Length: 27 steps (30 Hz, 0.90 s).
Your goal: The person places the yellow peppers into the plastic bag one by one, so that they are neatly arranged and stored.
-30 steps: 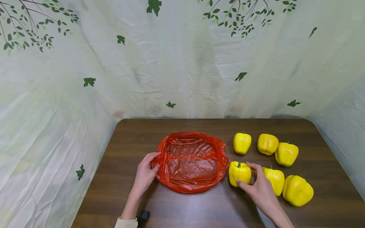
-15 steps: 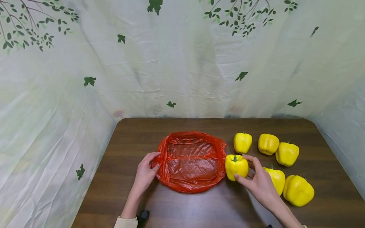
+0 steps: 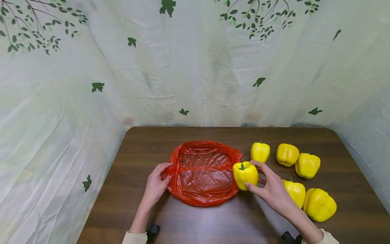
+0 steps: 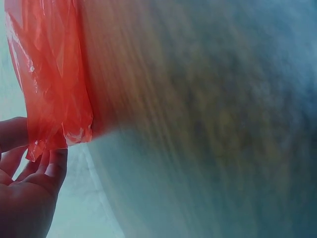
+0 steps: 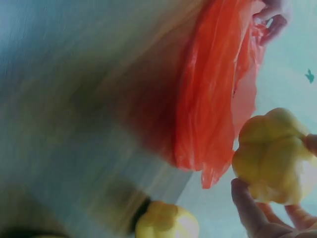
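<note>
The bag (image 3: 205,179) is a see-through red, the peppers (image 3: 307,165) at its three o'clock glossy yellow and green-stemmed, the table (image 3: 128,169) brown wood grain — and the pale curtain (image 3: 213,67) carries green leaves (image 3: 167,6), with branches (image 3: 34,13) at ten and one o'clock.

There are six yellow bell peppers (image 3: 320,205); one red plastic bag (image 3: 201,202). One left hand (image 3: 156,184) and one right hand (image 3: 272,191) show; two cream sleeves (image 3: 134,238); one wood-grain table (image 3: 146,144).
</note>
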Tool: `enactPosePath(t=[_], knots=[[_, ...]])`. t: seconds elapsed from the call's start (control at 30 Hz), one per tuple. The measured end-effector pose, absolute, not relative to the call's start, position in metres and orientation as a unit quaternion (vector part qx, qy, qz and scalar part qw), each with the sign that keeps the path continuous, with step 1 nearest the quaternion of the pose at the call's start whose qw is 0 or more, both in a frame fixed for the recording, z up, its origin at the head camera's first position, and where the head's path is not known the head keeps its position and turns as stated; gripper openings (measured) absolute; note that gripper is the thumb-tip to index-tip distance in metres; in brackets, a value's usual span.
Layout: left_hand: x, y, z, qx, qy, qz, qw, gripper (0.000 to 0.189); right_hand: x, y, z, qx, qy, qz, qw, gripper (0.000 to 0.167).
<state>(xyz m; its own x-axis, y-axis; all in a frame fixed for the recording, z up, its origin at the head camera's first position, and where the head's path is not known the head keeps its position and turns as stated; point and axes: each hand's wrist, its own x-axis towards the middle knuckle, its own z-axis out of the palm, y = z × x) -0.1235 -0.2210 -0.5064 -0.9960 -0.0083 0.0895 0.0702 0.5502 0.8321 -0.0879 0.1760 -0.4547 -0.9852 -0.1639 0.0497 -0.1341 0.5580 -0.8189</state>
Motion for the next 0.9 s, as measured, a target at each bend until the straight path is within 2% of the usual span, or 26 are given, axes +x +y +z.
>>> enactPosePath(t=[0.4,0.67,0.9], knots=[[-0.125,-0.221,-0.505,-0.006,-0.876,-0.481,0.028,0.046,-0.115,0.182,-0.44,-0.213,0.878,-0.429,-0.009,0.073],[-0.125,-0.224,-0.506,-0.003,-0.876,-0.481,0.028,0.047,-0.137,0.172,-0.429,-0.251,0.875,-0.413,0.028,0.07],[-0.126,-0.225,-0.507,-0.022,-0.874,-0.483,0.049,0.046,-0.154,0.16,-0.424,-0.276,0.872,-0.4,0.064,0.067]])
